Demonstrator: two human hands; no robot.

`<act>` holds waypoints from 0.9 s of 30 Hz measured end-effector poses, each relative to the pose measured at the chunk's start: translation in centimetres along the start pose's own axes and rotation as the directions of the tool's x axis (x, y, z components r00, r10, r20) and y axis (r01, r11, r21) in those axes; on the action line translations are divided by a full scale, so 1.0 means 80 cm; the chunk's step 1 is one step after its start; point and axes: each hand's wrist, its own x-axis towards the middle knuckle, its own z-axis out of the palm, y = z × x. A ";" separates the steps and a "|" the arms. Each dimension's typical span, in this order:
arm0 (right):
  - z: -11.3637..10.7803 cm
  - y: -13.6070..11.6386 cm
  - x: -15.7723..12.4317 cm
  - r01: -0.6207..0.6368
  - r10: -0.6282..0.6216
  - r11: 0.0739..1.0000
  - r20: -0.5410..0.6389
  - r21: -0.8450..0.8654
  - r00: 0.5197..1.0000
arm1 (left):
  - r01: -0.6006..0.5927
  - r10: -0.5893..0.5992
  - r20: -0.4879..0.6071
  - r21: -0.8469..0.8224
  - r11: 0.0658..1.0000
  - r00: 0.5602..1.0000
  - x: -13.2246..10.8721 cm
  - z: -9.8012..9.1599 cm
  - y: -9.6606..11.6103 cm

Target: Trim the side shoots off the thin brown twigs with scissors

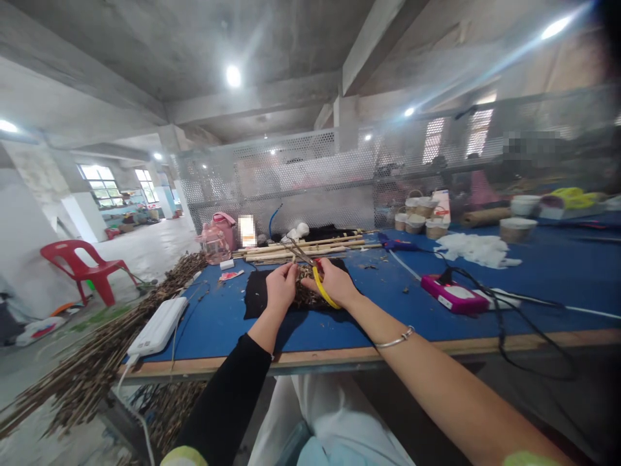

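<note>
On your big blue table, a black cloth with dry brown bits lies at twelve o'clock. Over it, your right hand grips yellow-handled scissors, blades toward eleven o'clock; your left hand is at nine o'clock from it, and I cannot tell if its fingers pinch anything.

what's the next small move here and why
Probably ease the left hand slightly away from the blades before any snip. The right hand holds the scissors, and their blades appear very close to the left fingertips; what those fingers may be pinching is too small to tell.
</note>
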 end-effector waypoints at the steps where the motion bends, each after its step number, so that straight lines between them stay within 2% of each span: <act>1: 0.001 -0.001 -0.001 0.013 -0.012 0.999 0.015 -0.037 1.000 | 0.017 -0.017 -0.019 -0.010 1.000 1.000 0.001 -0.001 0.000; 7: 0.007 -0.008 -0.001 0.104 -0.103 0.986 0.015 -0.133 0.995 | -0.017 0.017 -0.023 0.008 1.000 1.000 0.001 -0.001 0.002; 13: 0.005 -0.010 -0.003 0.106 -0.105 0.970 0.015 -0.218 0.994 | -0.082 0.084 -0.016 0.065 0.994 0.996 -0.002 0.001 0.001; 18: -0.001 -0.011 -0.003 0.111 -0.096 0.971 0.081 -0.214 0.992 | -0.105 0.101 0.039 0.112 0.988 0.994 -0.003 0.001 0.002; 23: -0.009 -0.013 -0.002 0.121 -0.108 0.977 0.083 -0.177 0.991 | -0.230 0.228 0.034 0.188 0.955 0.973 -0.005 -0.001 0.006; 27: -0.008 -0.012 -0.002 0.080 -0.061 0.982 0.113 -0.173 0.992 | -0.296 0.297 0.028 0.219 0.930 0.954 -0.004 -0.001 0.003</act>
